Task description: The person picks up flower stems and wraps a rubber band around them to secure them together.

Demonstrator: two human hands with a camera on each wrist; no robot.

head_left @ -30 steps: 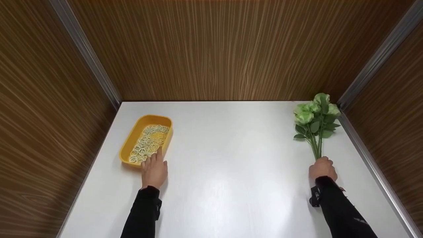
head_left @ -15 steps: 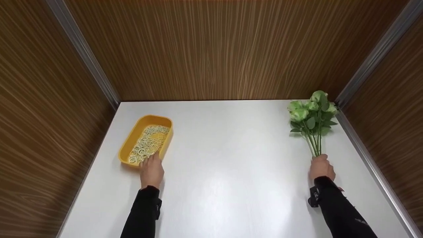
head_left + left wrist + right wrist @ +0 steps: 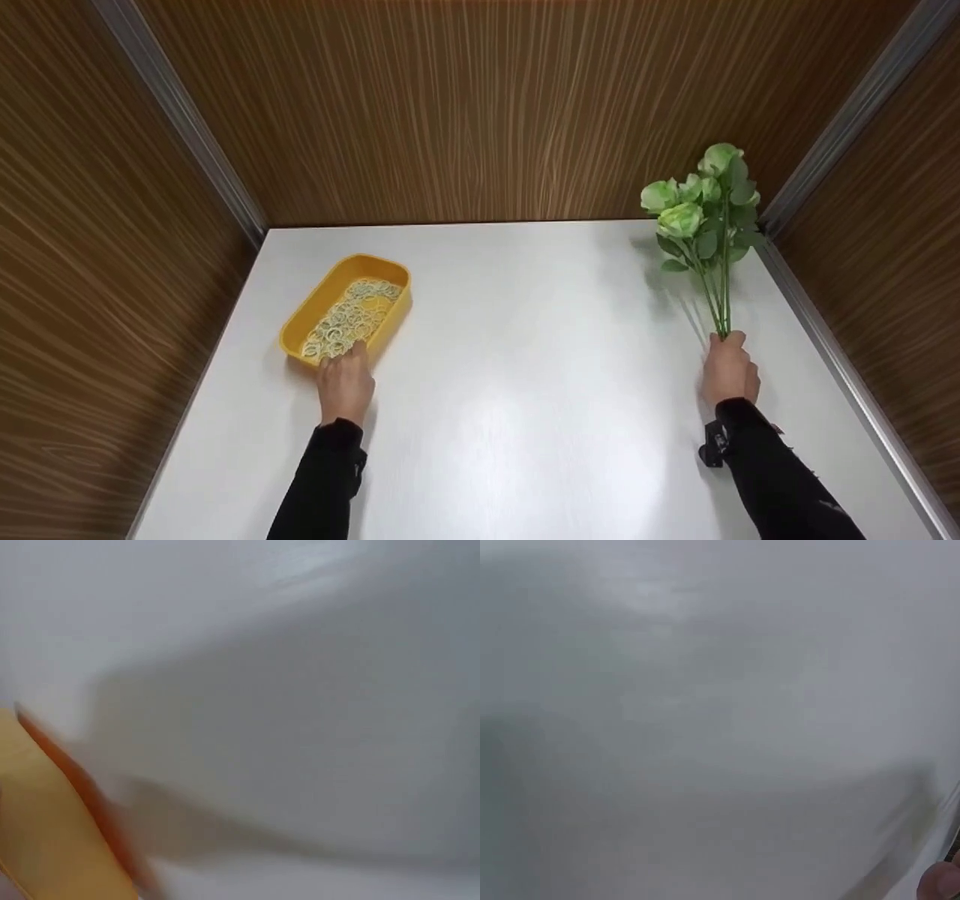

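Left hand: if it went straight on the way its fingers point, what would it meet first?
The left hand is already at the near end of the yellow tray. Going on, it would likely meet the rubber bands lying inside; fingertip depth is unclear.

Head view bright, evenly lit from overhead; soft glare patch on white table (image 3: 525,420) toward 6 o'clock. Faint shadow at 1 o'clock beside green flower bunch (image 3: 705,217). Wood walls streak, stretch at edges. Both wrist views badly blurred, grey; yellow tray (image 3: 45,840) smeared at 8 o'clock.
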